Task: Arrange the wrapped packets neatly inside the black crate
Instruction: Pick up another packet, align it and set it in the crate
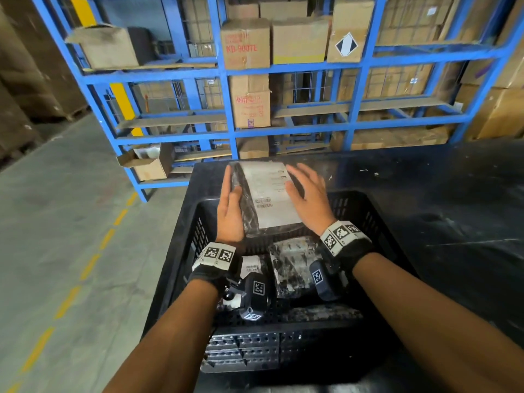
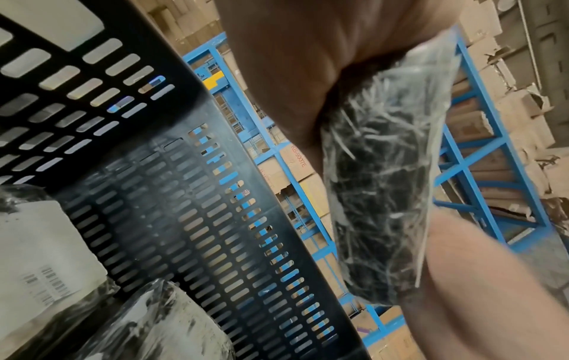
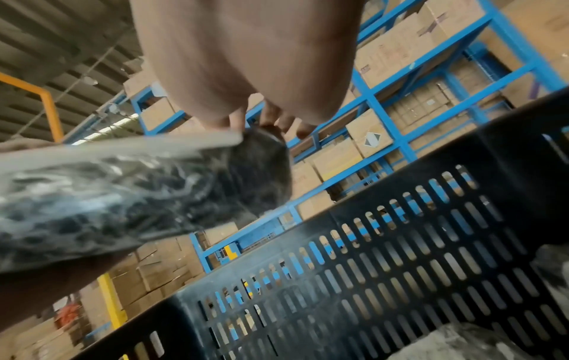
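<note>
A dark wrapped packet (image 1: 266, 197) with a white barcode label is held over the far end of the black slotted crate (image 1: 365, 211). My left hand (image 1: 231, 208) grips its left edge, fingers along the side and thumb on top. My right hand (image 1: 309, 197) lies on its right side with spread, straight fingers. The left wrist view shows the packet (image 2: 378, 194) against my palm, above the crate wall (image 2: 184, 219). In the right wrist view the packet (image 3: 107, 199) sits under my palm (image 3: 246, 61). More wrapped packets (image 1: 292, 268) lie loosely in the crate.
The crate stands on a black table (image 1: 453, 208) that stretches away to the right. Blue steel racks (image 1: 226, 72) with cardboard boxes stand behind it. Concrete floor with a dashed yellow line (image 1: 90, 265) runs along the left.
</note>
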